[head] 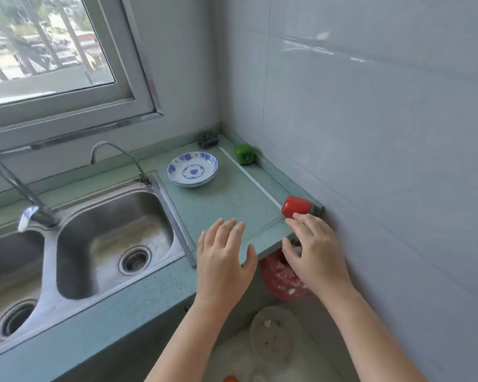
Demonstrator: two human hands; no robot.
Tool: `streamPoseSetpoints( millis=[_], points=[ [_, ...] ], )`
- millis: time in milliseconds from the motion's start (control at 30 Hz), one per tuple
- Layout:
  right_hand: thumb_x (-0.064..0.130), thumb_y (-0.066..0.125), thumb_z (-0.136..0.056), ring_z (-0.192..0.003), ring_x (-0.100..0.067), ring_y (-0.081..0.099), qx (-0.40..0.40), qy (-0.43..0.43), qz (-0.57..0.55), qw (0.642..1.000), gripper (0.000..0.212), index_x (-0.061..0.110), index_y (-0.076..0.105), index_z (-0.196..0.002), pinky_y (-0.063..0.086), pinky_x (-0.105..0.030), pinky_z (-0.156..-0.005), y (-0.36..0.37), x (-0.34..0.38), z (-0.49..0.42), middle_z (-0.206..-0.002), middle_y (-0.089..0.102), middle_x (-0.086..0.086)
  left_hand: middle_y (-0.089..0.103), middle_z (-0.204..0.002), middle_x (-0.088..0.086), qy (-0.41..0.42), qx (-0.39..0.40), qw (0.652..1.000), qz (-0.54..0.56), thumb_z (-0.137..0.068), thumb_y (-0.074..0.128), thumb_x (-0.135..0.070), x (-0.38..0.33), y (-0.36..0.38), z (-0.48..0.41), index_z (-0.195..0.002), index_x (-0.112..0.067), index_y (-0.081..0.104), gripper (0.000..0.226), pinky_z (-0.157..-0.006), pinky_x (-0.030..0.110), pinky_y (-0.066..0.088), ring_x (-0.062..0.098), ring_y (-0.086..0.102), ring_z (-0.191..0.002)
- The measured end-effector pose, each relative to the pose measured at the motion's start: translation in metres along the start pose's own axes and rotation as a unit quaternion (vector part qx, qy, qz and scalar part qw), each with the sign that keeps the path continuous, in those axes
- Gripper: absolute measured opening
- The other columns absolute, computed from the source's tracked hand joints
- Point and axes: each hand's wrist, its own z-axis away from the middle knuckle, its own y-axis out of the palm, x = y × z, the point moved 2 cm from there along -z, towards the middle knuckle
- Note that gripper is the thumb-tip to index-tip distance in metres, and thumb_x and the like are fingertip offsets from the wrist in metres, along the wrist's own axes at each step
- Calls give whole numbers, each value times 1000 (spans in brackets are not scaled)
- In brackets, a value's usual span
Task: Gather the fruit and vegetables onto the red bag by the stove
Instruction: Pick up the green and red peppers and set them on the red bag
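From the head view, your right hand was the nearer one by far. The red pepper sat at the right edge of the table, close against the wall, directly ahead of your right fingers. Their tips were at its near face, touching it or just short of that; I couldn't tell which. The fingers were loosely spread and held nothing.

The pepper seemed to lie on its side, its length running across toward the wall, so my read was that a grasp would close over its near and far sides.

Your left hand hovered flat over the table's front edge, fingers straight and slightly fanned. It was empty and sat well to the left of the pepper.

The green pepper waited in the far corner against the wall, beyond the blue-and-white bowl and well apart from both hands.

The red bag showed below the table's edge, partly hidden under your right hand. That put it down and toward you from the red pepper.
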Motion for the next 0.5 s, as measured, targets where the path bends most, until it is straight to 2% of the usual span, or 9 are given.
streamPoseSetpoints(
  millis=[133,267,333,500],
  points=[
    [31,44,-80,-99,-31,60,14,10,10,1000,43,3,65,-105,47,-42,-87,29,-33,-46,-105,65,-13,65,-110,10,2,7,1000,0,-81,47,-31,15,34,-47,-109,-6,64,41,-88,56,46,34,56,-110],
    [21,66,-73,-96,-33,61,36,31,32,998,35,4,65,-104,49,-43,-84,60,-66,-73,-105,65,-14,65,-110,12,0,21,1000,-2,-82,46,-31,32,65,-78,-110,-5,63,42,-87,55,47,35,57,-109],
    [18,75,-70,-97,-34,60,61,50,41,996,39,4,64,-106,48,-44,-85,75,-80,-81,-107,64,-14,65,-110,12,-4,29,1000,0,-82,46,-31,40,80,-89,-111,-5,63,42,-88,55,47,35,57,-109],
    [24,78,-67,-99,-34,58,114,73,53,989,48,7,64,-109,47,-44,-85,106,-106,-93,-109,63,-14,65,-110,12,-16,51,999,9,-82,45,-31,56,112,-106,-111,-5,63,43,-88,55,47,36,56,-110]
  ],
)
